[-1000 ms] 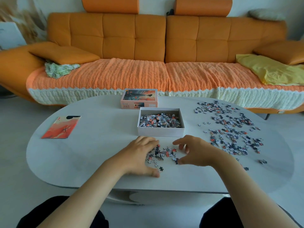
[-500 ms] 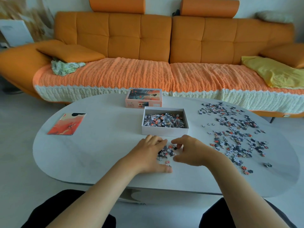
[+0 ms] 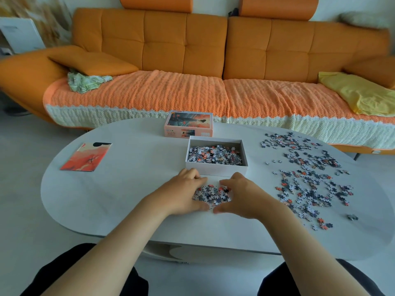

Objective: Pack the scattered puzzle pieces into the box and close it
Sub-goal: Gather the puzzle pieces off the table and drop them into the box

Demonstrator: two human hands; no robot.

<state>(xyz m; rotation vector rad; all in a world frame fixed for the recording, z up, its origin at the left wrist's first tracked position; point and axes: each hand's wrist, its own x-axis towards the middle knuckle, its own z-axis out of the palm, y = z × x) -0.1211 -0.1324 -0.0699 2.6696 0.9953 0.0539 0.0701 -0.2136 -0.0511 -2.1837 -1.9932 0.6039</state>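
On the table, just in front of the open white box [image 3: 215, 170], a small heap of puzzle pieces [image 3: 211, 194] lies between my two hands. My left hand [image 3: 183, 193] cups its left side, fingers curled over the far edge and thumb along the near edge. My right hand [image 3: 245, 195] mirrors this on the right side. The box holds a layer of pieces [image 3: 214, 154]. Its printed lid [image 3: 189, 123] lies behind it. Many loose pieces [image 3: 307, 178] are spread over the right part of the table.
The pale oval table [image 3: 132, 189] carries an orange picture card [image 3: 86, 157] at the left. Behind it stands an orange sofa [image 3: 183, 45] with a yellow cloth [image 3: 359, 92] and cushions. My knees show below the table's near edge.
My hands have drawn closer together and slid toward the box, sweeping the spread-out pieces between them into one tight heap.
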